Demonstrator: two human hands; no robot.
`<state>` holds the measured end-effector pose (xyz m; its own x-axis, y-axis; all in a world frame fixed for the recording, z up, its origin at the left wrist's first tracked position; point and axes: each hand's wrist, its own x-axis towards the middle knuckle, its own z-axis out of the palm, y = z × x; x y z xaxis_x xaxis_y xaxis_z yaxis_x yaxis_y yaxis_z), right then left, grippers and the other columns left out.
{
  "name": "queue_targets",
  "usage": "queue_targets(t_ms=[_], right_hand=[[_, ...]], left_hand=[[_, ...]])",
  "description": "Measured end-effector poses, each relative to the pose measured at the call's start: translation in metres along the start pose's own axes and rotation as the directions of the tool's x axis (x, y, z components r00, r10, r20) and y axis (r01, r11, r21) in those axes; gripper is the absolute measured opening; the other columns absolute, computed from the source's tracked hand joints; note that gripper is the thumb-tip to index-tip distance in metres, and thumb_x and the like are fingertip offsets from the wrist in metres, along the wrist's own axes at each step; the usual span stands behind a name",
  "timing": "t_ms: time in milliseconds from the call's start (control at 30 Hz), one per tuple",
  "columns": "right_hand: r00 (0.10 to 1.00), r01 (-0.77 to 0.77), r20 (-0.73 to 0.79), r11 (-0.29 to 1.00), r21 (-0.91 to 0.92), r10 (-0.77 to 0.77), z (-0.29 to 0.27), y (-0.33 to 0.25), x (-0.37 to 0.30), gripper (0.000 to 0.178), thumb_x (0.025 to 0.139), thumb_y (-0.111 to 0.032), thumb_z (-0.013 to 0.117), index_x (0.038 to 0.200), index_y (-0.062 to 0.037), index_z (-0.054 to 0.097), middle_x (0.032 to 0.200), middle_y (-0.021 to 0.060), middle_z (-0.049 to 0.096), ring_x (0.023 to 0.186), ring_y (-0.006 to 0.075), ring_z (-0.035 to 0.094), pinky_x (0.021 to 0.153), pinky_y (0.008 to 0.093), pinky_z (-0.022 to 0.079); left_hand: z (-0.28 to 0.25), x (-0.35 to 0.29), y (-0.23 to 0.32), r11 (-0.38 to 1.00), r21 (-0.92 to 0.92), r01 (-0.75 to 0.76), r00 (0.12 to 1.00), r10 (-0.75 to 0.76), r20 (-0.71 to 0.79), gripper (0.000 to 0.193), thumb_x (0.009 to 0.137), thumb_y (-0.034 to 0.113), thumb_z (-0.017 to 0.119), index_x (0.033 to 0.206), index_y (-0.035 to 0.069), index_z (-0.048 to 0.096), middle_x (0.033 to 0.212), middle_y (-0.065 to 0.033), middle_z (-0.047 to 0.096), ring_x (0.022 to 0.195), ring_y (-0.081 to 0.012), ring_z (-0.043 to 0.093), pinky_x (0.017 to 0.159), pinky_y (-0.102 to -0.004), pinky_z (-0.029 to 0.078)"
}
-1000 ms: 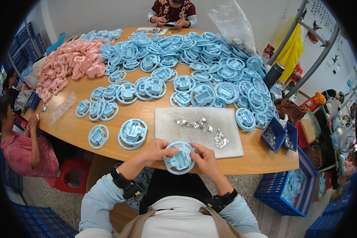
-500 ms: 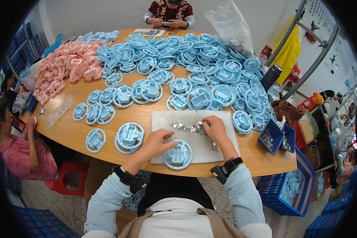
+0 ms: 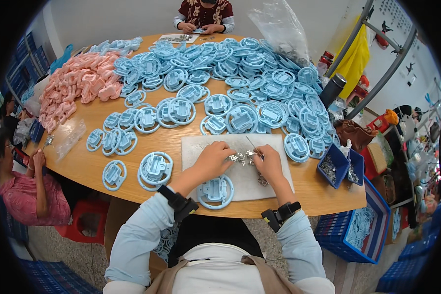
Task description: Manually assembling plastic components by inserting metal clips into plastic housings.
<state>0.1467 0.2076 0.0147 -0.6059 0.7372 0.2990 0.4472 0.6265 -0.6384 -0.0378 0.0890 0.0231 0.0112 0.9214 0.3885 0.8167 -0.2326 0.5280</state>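
Observation:
My left hand (image 3: 211, 160) reaches over the white mat (image 3: 191, 147), fingers drawn together at the edge of a heap of small shiny metal parts (image 3: 242, 158). Whatever lies between its fingertips is too small to make out. Gripped in my right hand (image 3: 271, 165), at the right end of that heap, is a thin metal tool (image 3: 250, 141) pointing up and left. A light-blue round plastic part (image 3: 215, 192) with a raised boxy middle lies at the mat's near edge, partly hidden under my left wrist. More metal parts (image 3: 263, 180) lie by my right wrist.
Blue round parts (image 3: 240, 63) are heaped across the far table, beside a pink pile (image 3: 81, 83). Several more lie left of the mat. Blue bins (image 3: 334, 166) and a dark thermos (image 3: 332, 90) stand at right. Co-workers sit opposite (image 3: 206, 17) and at left (image 3: 32, 191).
My left hand has moved up and right from the blue round part to the metal heap, its fingers closing. My right hand stays near the heap with the tool. The view has shifted slightly.

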Motion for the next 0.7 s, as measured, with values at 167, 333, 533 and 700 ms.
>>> queue_targets(t_ms=[167,333,533,700], right_hand=[[0.991,0.062,0.116,0.998,-0.003,-0.062,0.007,-0.013,-0.015,0.012,0.076,-0.010,0.062,0.086,-0.0033,0.066,0.081,0.0141,0.060,0.075,0.0318,0.059,0.068,0.0401,0.047],[0.986,0.127,0.114,0.989,-0.071,-0.118,0.007,-0.010,-0.014,0.010,0.076,-0.009,0.061,0.084,-0.0031,0.065,0.081,0.0136,0.059,0.073,0.0320,0.059,0.066,0.0401,0.047],[0.993,0.096,0.054,0.991,0.094,-0.101,0.007,-0.011,-0.022,0.010,0.076,-0.007,0.060,0.083,-0.0015,0.063,0.081,0.0135,0.059,0.073,0.0326,0.059,0.065,0.0397,0.047],[0.992,0.120,0.040,0.991,0.067,-0.123,0.009,-0.010,-0.022,0.013,0.075,-0.008,0.061,0.085,-0.0012,0.063,0.081,0.0140,0.058,0.074,0.0331,0.058,0.065,0.0399,0.047]], left_hand=[[0.011,0.011,-0.014,0.983,0.180,0.046,0.989,-0.070,0.129,0.020,0.075,0.012,0.066,0.095,0.010,0.065,0.090,-0.0089,0.056,0.092,-0.0278,0.053,0.081,-0.0398,0.041],[-0.011,-0.005,-0.007,0.991,0.108,0.075,0.996,-0.078,0.031,0.022,0.074,0.016,0.068,0.095,0.009,0.065,0.092,-0.0093,0.057,0.094,-0.0286,0.054,0.081,-0.0397,0.042],[-0.020,-0.018,0.010,1.000,-0.006,0.019,0.995,-0.018,0.096,0.031,0.071,0.025,0.073,0.094,0.005,0.065,0.090,-0.0116,0.061,0.088,-0.0297,0.058,0.077,-0.0409,0.045],[-0.019,-0.024,0.011,0.999,0.038,0.008,0.994,-0.012,0.110,0.031,0.070,0.025,0.074,0.092,0.005,0.065,0.087,-0.0121,0.062,0.084,-0.0298,0.060,0.074,-0.0402,0.046]])
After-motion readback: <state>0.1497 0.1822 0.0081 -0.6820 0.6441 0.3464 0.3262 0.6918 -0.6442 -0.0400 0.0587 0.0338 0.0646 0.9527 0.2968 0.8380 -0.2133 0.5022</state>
